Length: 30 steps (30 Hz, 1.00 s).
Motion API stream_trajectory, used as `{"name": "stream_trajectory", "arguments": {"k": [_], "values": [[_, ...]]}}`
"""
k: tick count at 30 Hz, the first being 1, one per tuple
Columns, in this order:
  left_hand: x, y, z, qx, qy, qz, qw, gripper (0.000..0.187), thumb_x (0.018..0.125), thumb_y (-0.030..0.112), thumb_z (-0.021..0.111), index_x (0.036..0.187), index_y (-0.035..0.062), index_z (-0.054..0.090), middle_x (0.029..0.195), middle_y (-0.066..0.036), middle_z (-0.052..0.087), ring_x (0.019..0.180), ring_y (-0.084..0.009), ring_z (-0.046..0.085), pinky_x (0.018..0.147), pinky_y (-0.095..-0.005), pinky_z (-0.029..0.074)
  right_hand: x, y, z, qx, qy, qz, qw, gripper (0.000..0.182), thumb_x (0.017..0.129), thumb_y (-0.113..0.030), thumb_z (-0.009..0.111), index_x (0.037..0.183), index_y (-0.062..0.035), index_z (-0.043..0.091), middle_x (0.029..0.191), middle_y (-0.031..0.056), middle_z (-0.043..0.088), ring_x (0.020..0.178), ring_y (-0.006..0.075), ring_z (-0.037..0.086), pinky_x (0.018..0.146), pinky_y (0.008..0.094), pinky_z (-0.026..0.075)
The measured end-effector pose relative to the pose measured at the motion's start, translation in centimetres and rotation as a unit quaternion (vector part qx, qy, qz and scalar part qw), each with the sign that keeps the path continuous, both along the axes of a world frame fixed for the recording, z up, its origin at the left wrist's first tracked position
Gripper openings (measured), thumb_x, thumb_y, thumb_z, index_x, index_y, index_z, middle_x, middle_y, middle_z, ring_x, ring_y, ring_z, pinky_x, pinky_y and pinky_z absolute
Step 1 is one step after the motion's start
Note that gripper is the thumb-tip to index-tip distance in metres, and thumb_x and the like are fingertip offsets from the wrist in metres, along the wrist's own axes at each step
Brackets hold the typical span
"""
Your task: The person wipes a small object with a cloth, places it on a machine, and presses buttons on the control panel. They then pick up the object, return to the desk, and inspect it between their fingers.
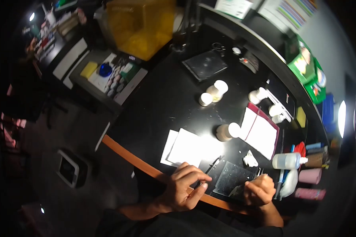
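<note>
Dark glossy plate (232, 179), flat between the hands, presumably as a work surface: left hand (184, 188) half-curled by a slim black tool (215, 164), grip impossible to tell; right hand (260, 190) clenched at the plate's right end. Beyond, within reach: white paper (186, 146), left, and white-capped bottle (225, 132). Far colour-striped chart (296, 12): lettering illegible.

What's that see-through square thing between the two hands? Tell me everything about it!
The clear plate looks like glass or plastic: flat, four-sided and dotted with pale specks, with dark showing through. It lies on the black table, near the table's orange-brown edge, between the left hand and right hand. Whether the right hand touches it, I can't tell.
</note>
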State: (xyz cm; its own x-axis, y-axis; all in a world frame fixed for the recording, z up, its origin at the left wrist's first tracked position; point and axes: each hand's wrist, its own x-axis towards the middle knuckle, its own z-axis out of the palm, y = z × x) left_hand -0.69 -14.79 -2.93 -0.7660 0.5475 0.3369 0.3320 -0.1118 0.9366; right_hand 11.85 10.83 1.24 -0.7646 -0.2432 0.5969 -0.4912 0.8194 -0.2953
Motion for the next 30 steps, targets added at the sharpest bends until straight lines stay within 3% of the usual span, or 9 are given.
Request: {"name": "stream_trajectory", "arguments": {"k": [2, 6, 12, 15, 17, 20, 21, 24, 30], "values": [[-0.3, -0.5, -0.5, 0.04, -0.047, -0.021, 0.998, 0.021, 0.068, 0.001, 0.047, 0.074, 0.0036, 0.067, 0.075, -0.008, 0.065, 0.07, -0.0201, 0.056, 0.069, -0.0314, 0.045, -1.7, -1.8, 1.2, -0.043, -0.051, -0.016, 0.998, 0.027, 0.059, 0.005, 0.069, 0.086, 0.0001, 0.071, 0.065, 0.0037, 0.058, 0.055, 0.0181, 0.056, 0.051, 0.0291, 0.046], [-0.5, -1.3, -0.6, 0.083, -0.092, -0.032, 0.992, 0.013, 0.067, -0.001, 0.043, 0.058, 0.0079, 0.048, 0.062, -0.003, 0.055, 0.064, -0.0204, 0.052, 0.064, -0.0319, 0.043, -5.2, -5.2, 4.3, -0.087, -0.08, -0.036, 0.992, 0.02, 0.064, 0.009, 0.064, 0.083, 0.0036, 0.067, 0.062, 0.0086, 0.056, 0.052, 0.02, 0.052, 0.051, 0.0298, 0.04], [0.5, -7.9, 5.3, 0.178, -0.128, 0.048, 0.975, 0.021, 0.066, -0.007, 0.04, 0.061, 0.0075, 0.053, 0.063, -0.005, 0.052, 0.058, -0.0188, 0.053, 0.054, -0.034, 0.041, -8.0, -13.9, 10.1, -0.087, -0.103, -0.092, 0.987, 0.011, 0.077, -0.003, 0.061, 0.083, 0.0036, 0.068, 0.062, 0.0109, 0.056, 0.057, 0.0241, 0.057, 0.054, 0.0311, 0.042], [-0.4, -15.3, 9.2, 0.138, -0.066, 0.19, 0.97, 0.023, 0.064, -0.01, 0.039, 0.062, 0.0069, 0.054, 0.063, -0.005, 0.052, 0.059, -0.0194, 0.053, 0.054, -0.0343, 0.041, -7.5, -17.0, 10.3, -0.271, -0.264, -0.151, 0.913, 0.015, 0.096, -0.011, 0.062, 0.098, 0.0021, 0.068, 0.089, 0.013, 0.069, 0.078, 0.0212, 0.066, 0.069, 0.0315, 0.054], [-0.3, -21.4, 10.5, 0.128, -0.06, 0.263, 0.954, 0.022, 0.061, -0.012, 0.04, 0.061, 0.0049, 0.054, 0.064, -0.005, 0.053, 0.06, -0.0196, 0.053, 0.054, -0.0342, 0.042, -9.0, -21.2, 11.6, -0.179, -0.313, -0.155, 0.92, 0.015, 0.095, -0.01, 0.062, 0.1, 0.0032, 0.068, 0.09, 0.0148, 0.07, 0.08, 0.0219, 0.067, 0.068, 0.0342, 0.056], [1.3, -30.5, 10.0, 0.202, -0.003, 0.277, 0.94, 0.021, 0.058, -0.012, 0.039, 0.059, 0.0025, 0.055, 0.065, -0.006, 0.056, 0.06, -0.0187, 0.054, 0.054, -0.0338, 0.043, -11.2, -26.1, 8.9, -0.254, -0.317, -0.116, 0.906, 0.021, 0.093, -0.018, 0.07, 0.107, -0.0019, 0.071, 0.092, 0.02, 0.072, 0.084, 0.0255, 0.068, 0.08, 0.0346, 0.055], [2.7, -32.9, 8.7, 0.182, -0.055, 0.305, 0.933, 0.023, 0.057, -0.011, 0.038, 0.06, 0.0002, 0.058, 0.068, -0.009, 0.061, 0.061, -0.0188, 0.058, 0.056, -0.0323, 0.046, -13.0, -30.0, 8.9, -0.324, -0.237, -0.082, 0.912, 0.01, 0.083, 0.0, 0.063, 0.089, 0.0054, 0.068, 0.075, 0.0077, 0.063, 0.067, 0.0167, 0.061, 0.062, 0.0281, 0.051], [7.5, -39.8, 8.7, 0.138, -0.077, 0.368, 0.916, 0.027, 0.061, -0.009, 0.04, 0.066, -0.0005, 0.065, 0.068, -0.01, 0.063, 0.062, -0.0197, 0.061, 0.058, -0.0313, 0.049, -14.5, -38.9, 13.4, -0.309, -0.32, -0.023, 0.895, 0.012, 0.086, 0.004, 0.059, 0.095, 0.0055, 0.068, 0.085, 0.0073, 0.064, 0.077, 0.0132, 0.061, 0.066, 0.025, 0.051], [15.5, -48.6, 10.4, 0.026, -0.197, 0.455, 0.868, 0.031, 0.072, 0.007, 0.045, 0.079, -0.0014, 0.073, 0.076, -0.012, 0.069, 0.069, -0.0208, 0.065, 0.064, -0.0319, 0.051, -18.4, -50.4, 14.1, -0.276, -0.287, 0.163, 0.903, 0.009, 0.078, 0.001, 0.067, 0.087, 0.0013, 0.07, 0.073, 0.0081, 0.064, 0.065, 0.0124, 0.058, 0.06, 0.0268, 0.045]]}}
